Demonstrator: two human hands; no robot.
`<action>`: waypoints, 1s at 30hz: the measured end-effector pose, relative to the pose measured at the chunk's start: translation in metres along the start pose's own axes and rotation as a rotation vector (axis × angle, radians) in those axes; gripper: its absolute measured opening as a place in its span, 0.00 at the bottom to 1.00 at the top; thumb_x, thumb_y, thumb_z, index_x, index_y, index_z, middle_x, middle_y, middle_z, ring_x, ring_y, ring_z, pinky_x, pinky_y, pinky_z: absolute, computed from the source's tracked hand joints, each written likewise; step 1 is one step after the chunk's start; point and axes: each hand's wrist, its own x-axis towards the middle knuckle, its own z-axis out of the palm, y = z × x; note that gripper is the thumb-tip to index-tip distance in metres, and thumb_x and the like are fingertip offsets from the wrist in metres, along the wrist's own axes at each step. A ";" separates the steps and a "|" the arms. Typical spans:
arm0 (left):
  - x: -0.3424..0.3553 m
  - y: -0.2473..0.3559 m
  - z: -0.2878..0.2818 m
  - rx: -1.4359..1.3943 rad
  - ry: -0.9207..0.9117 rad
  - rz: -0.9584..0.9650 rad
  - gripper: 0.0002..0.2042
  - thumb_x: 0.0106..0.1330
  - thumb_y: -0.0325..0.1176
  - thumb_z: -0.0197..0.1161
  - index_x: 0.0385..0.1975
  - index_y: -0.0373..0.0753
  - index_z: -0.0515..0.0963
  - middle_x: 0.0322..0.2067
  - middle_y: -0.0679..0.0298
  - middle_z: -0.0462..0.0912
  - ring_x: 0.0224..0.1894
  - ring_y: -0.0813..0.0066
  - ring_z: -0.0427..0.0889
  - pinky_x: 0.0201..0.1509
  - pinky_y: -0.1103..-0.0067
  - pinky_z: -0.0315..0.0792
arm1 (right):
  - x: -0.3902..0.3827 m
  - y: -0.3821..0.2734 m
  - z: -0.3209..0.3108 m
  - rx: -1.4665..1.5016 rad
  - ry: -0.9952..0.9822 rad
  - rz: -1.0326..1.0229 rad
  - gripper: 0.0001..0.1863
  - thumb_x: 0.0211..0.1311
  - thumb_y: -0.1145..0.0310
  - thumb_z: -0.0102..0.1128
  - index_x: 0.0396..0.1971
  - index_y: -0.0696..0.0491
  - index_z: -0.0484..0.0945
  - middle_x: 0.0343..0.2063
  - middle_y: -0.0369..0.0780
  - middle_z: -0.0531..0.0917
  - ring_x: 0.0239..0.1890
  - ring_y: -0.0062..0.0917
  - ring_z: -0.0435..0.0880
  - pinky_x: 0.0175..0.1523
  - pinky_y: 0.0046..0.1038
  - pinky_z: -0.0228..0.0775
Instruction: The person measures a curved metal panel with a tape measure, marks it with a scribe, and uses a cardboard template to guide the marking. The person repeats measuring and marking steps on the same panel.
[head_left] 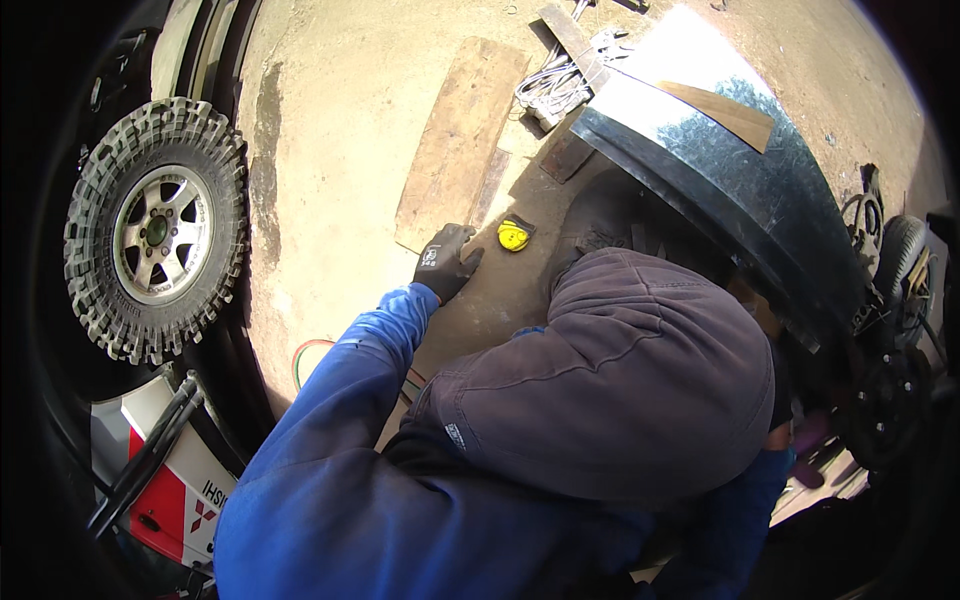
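My left hand point(445, 263), in a dark glove, reaches out open over the concrete beside the lower end of a wide wooden board point(462, 110), with nothing visible in it. Just right of it lies a yellow tape measure point(513, 236). A narrower wood strip point(488, 187) lies along the board. My right hand is mostly hidden behind my bent knee; only the wrist point(779, 436) shows at the right. Above my leg, a bent sheet-metal panel point(705, 170) carries a brown tapered piece point(722, 112).
A large knobby tire point(92, 235) stands at the left beside a white and red panel point(150, 500). Metal tools and cables point(560, 92) lie at the top near a flat bar point(570, 40). Dark machinery with a small wheel point(898, 262) is at the right. A thin hose point(305, 355) lies on the floor.
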 end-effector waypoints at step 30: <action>0.120 0.374 -0.160 -0.199 -0.443 0.812 0.30 0.73 0.52 0.66 0.65 0.34 0.81 0.48 0.53 0.87 0.51 0.60 0.89 0.60 0.65 0.82 | 0.035 -0.165 0.007 0.876 -0.037 -0.395 0.21 0.82 0.69 0.67 0.67 0.63 0.80 0.53 0.41 0.89 0.56 0.17 0.86 0.59 0.22 0.81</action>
